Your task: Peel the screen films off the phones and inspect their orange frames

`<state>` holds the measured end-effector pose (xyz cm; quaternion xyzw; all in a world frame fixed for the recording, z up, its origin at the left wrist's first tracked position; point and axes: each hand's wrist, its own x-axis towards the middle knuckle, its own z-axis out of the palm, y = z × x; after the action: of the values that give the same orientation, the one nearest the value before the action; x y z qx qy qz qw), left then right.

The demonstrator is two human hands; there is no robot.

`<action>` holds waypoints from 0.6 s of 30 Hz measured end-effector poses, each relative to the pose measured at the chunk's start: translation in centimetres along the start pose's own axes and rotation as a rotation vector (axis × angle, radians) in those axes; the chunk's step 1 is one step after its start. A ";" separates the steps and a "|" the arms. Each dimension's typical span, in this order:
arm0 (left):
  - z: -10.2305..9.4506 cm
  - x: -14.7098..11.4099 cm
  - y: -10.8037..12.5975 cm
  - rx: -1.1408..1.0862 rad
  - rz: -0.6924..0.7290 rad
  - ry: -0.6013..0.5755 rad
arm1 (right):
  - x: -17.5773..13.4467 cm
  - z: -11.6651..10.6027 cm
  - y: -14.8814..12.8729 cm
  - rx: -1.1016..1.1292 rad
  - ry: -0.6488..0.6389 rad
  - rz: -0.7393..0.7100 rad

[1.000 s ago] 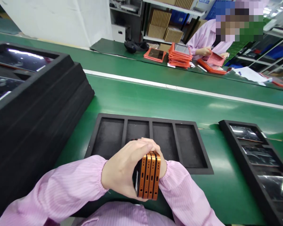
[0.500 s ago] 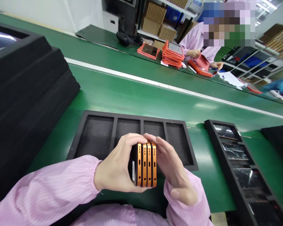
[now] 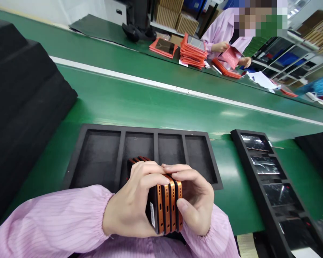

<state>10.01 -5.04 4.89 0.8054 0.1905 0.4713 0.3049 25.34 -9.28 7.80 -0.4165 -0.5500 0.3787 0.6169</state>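
My left hand (image 3: 131, 202) is wrapped around a stack of several smartphones (image 3: 166, 209) with orange metal edges, stood on their long sides. Their bottom ends, with charging ports and speaker slots, face me. A white label shows on the leftmost phone's dark face. On the other side, my right hand (image 3: 197, 199) grips the stack, its thumb on the rightmost phone and its fingers over the top edges. Beneath and beyond the hands lies a black foam tray (image 3: 144, 129) with bare compartments; part of it is hidden by my hands and sleeves.
A second black tray (image 3: 246, 163) at the right holds several dark-screened phones. Stacked black foam (image 3: 24, 96) rises at the left. Across the green bench (image 3: 150, 107), a co-worker handles a red pouch (image 3: 231, 56) beside a pile of red pouches (image 3: 193, 53).
My right hand has closed from loosely cupped to gripping the phones. The stack has tilted and come lower and nearer me. The view has shifted a little; the co-worker's red pouch is raised.
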 end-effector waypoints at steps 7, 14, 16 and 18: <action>0.2 0.3 0.0 0.028 -0.003 -0.025 | 0.8 0.6 -0.1 -0.054 0.121 0.035; 0.3 0.8 0.2 0.058 -0.004 -0.060 | 0.1 0.1 0.6 -0.041 0.171 0.031; 0.3 0.8 0.3 0.059 0.000 -0.053 | -0.2 -0.2 0.6 0.026 0.105 0.056; 0.3 0.7 0.3 0.060 -0.002 -0.049 | -0.4 -0.4 0.4 0.067 0.070 0.070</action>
<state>10.64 -4.93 5.44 0.8253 0.1978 0.4452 0.2858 25.68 -9.54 7.22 -0.4276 -0.5000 0.4035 0.6358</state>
